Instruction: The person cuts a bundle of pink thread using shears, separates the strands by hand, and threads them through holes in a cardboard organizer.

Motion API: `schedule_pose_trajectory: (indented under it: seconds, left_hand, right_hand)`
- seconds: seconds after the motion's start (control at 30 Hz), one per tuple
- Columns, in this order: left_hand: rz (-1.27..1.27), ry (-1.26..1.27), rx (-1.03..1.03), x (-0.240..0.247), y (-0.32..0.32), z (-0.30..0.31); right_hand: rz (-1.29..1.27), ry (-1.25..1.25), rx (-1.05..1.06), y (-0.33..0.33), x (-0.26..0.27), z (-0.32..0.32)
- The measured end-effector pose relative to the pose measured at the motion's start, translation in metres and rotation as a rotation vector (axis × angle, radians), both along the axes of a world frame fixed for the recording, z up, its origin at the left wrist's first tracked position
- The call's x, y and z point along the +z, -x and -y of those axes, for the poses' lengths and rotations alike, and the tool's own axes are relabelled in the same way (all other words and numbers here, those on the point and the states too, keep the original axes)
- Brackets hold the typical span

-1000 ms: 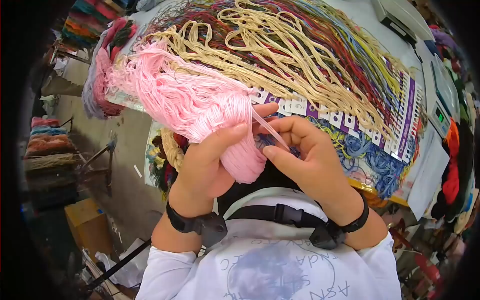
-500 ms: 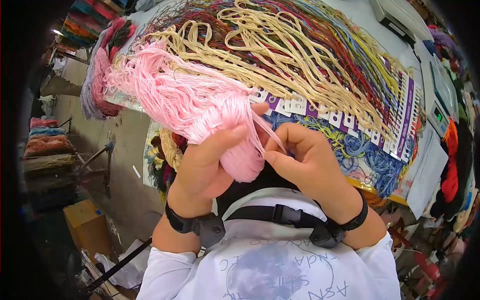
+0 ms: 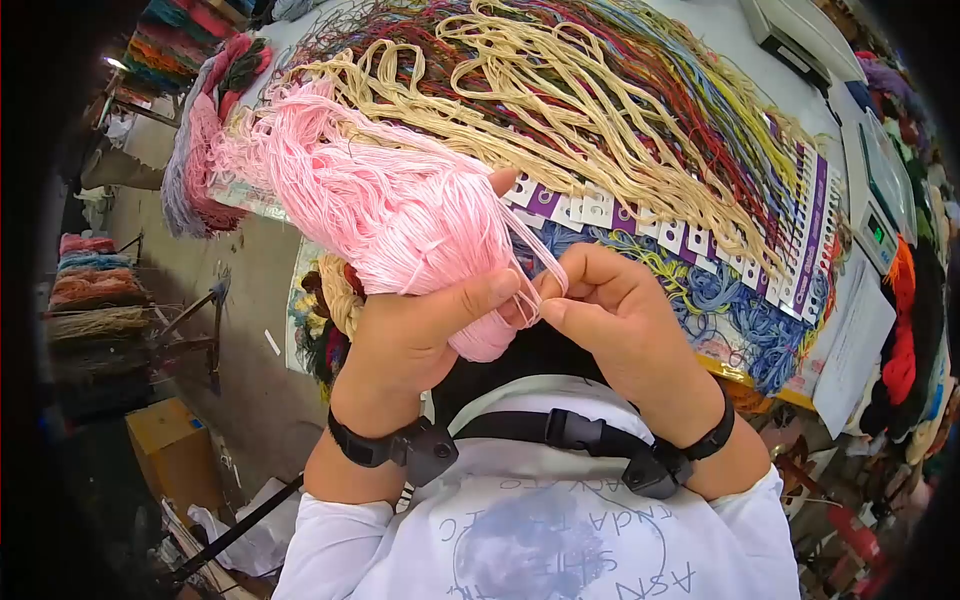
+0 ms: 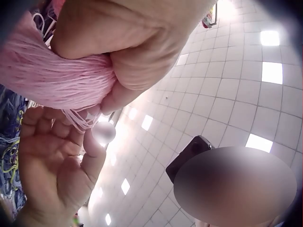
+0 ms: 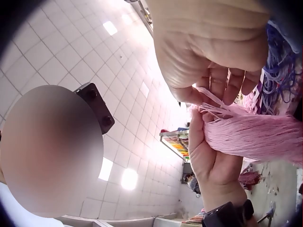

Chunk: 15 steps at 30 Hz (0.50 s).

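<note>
A thick pink thread bundle (image 3: 430, 225) stretches from the table's left part down to the hands. My left hand (image 3: 425, 325) grips its lower end, thumb across the front, strands looped by the thumb tip. Beside it my right hand (image 3: 625, 320) pinches a few pink strands pulled out from the bundle's right side. The left wrist view has the bundle (image 4: 61, 80) under the curled left hand (image 4: 123, 42), with the right hand (image 4: 57, 161) below. In the right wrist view, strands run from the bundle (image 5: 255, 135) to the right hand's (image 5: 213, 47) fingertips.
Cream skeins (image 3: 560, 90) and multicoloured threads lie across the table, above punched white-and-purple cards (image 3: 815, 235). Blue and yellow threads (image 3: 700, 290) lie right of the hands. A scale (image 3: 880, 230) stands at the right; a cardboard box (image 3: 178, 450) is on the floor at the left.
The left thumb has moved right and down across the bundle, toward the right fingertips. The bundle's lower end has shifted slightly left, and the pinched strands now form loops between the hands.
</note>
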State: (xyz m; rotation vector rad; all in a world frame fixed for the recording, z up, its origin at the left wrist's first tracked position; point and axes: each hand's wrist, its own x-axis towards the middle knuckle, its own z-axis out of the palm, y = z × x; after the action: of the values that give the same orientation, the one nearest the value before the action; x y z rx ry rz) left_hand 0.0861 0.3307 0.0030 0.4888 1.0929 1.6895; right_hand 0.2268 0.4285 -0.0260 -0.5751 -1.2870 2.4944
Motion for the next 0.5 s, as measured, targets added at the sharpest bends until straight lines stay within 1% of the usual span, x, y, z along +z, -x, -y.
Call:
schedule_pose_trajectory:
  seconds: [0.17, 0.23, 0.5]
  left_hand:
    - [0.012, 0.02, 0.005, -0.0037, 0.0011, 0.0013]
    - [0.036, 0.018, -0.014, -0.0031, 0.0012, 0.0011]
    - [0.041, 0.013, -0.036, -0.0045, 0.0017, 0.0009]
  right_hand:
    - [-0.015, 0.017, 0.023, -0.0001, 0.0005, 0.0008]
    - [-0.064, 0.061, 0.005, 0.0002, -0.0006, 0.002]
    - [-0.048, 0.053, 0.011, -0.0008, 0.0014, 0.0014]
